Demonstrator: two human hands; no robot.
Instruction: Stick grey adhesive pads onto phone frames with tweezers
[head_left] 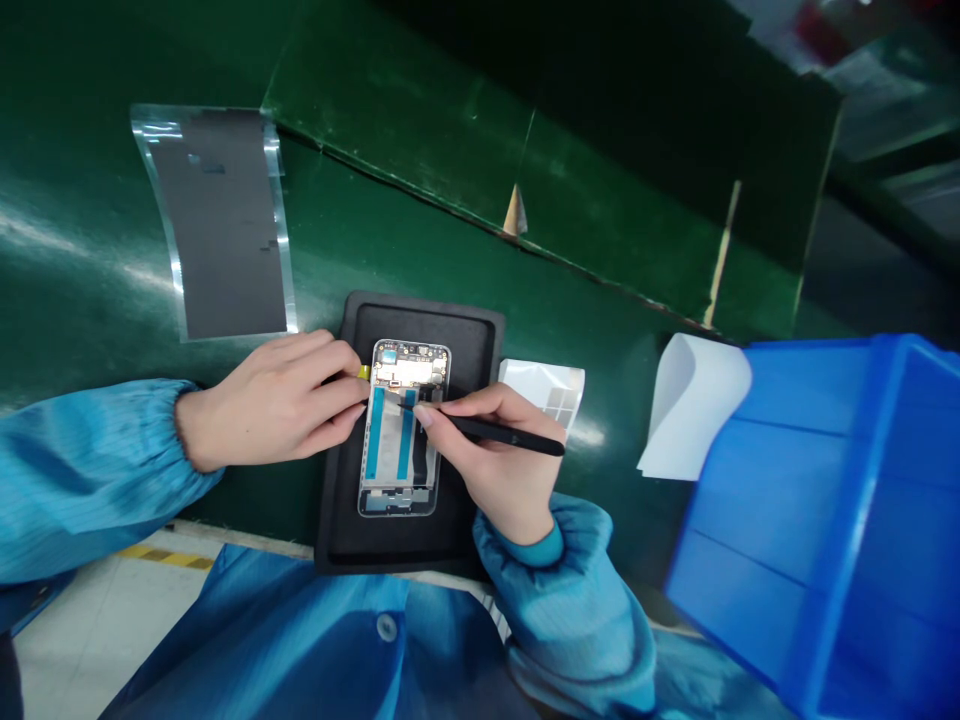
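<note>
- The phone (pixel 391 440) lies face-down or face-up, I cannot tell, inside the tray (pixel 457 545), nearer its left edge; the tray sits at the desk (pixel 420 240)'s near edge.
- Done so far: circuitry is fitted at the phone's far end, and two blue strips (pixel 375 435) lie along its middle.
- Left undone: the phone stands uncovered, strips exposed.
- Right hand (pixel 514 470): closed round tweezers (pixel 506 432), tips over the phone's middle.
- Left hand (pixel 281 400): fingers curled together at the phone's left edge; whether it grips anything, I cannot tell.
</note>
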